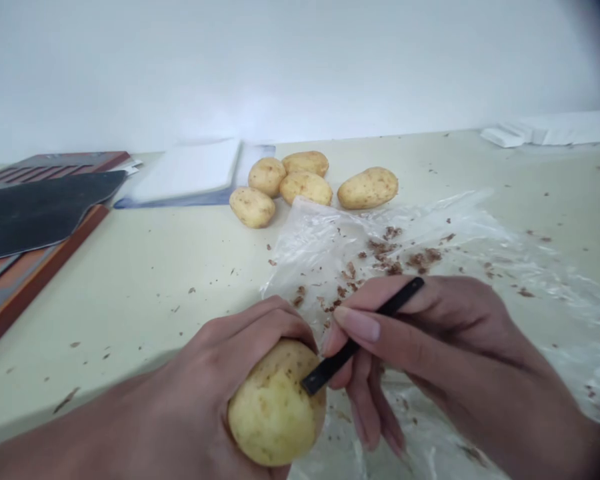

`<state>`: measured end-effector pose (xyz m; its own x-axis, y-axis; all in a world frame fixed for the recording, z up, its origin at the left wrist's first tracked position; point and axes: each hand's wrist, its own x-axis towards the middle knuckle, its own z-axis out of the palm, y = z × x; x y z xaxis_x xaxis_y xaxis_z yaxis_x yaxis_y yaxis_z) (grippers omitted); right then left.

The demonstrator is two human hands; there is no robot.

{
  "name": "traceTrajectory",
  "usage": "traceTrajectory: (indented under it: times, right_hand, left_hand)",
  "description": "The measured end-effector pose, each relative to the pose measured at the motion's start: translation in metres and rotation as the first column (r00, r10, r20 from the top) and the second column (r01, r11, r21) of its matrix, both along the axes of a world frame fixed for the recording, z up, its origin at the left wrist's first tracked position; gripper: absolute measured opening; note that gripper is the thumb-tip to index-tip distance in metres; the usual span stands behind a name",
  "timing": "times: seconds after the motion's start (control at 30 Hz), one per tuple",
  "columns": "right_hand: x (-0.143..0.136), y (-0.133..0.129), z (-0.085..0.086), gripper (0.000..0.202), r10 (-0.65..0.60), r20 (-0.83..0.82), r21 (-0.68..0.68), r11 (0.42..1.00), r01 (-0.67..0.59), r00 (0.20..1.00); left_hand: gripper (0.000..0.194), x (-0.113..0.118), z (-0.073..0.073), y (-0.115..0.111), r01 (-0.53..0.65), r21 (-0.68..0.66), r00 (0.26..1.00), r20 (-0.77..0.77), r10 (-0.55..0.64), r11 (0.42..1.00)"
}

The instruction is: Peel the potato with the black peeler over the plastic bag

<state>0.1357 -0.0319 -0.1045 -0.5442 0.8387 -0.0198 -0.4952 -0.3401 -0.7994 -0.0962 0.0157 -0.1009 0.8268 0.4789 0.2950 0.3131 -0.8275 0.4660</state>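
My left hand is wrapped round a potato at the bottom middle of the head view. Part of the potato's near face is bare and pale yellow, with skin left round it. Between thumb and fingers, my right hand pinches a thin, flat black strip-like tool. The tool's lower end touches the potato at the edge of the bare patch. Under both hands lies a clear plastic sheet with brown scraps of peel on it. My left fingertips are hidden behind the potato.
Several unpeeled potatoes lie beyond the plastic. A white pad on a blue folder is behind them to the left. A wooden frame with a black sheet stands at the left. White pieces sit at the back right.
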Motion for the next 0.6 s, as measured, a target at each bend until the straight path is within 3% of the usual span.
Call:
traceTrajectory:
  times: [0.23, 0.33, 0.43, 0.5, 0.6]
  right_hand:
    - [-0.0016, -0.0031, -0.0016, 0.025, 0.037, -0.123, -0.029, 0.999, -0.040, 0.992]
    - [-0.0018, -0.0023, -0.0040, 0.035, 0.052, -0.025, -0.023, 0.998, -0.053, 0.998]
    - [0.0004, 0.0004, -0.0069, 0.039, -0.041, 0.054, 0.030, 0.999, 0.039, 0.998]
    - [0.0013, 0.0014, -0.0071, 0.033, -0.070, 0.024, 0.031, 0.997, 0.070, 0.997]
    - [0.0000, -0.0001, -0.0046, 0.028, -0.015, -0.067, -0.009, 1.000, 0.015, 0.998]
  left_hand:
    - [0.067, -0.0065, 0.0002, 0.0015, 0.023, -0.052, 0.997, -0.070, -0.026, 0.998]
    - [0.068, -0.0065, -0.0015, 0.0010, 0.005, -0.102, 0.997, -0.080, -0.013, 0.995]
    - [0.072, -0.0068, -0.0042, 0.0011, 0.037, -0.075, 0.999, 0.024, -0.035, 0.996]
    - [0.071, -0.0067, -0.0046, 0.0014, 0.034, -0.067, 0.998, -0.041, -0.037, 0.997]
    - [0.067, -0.0047, -0.0024, 0.0019, 0.025, -0.047, 0.998, -0.061, -0.028, 0.999]
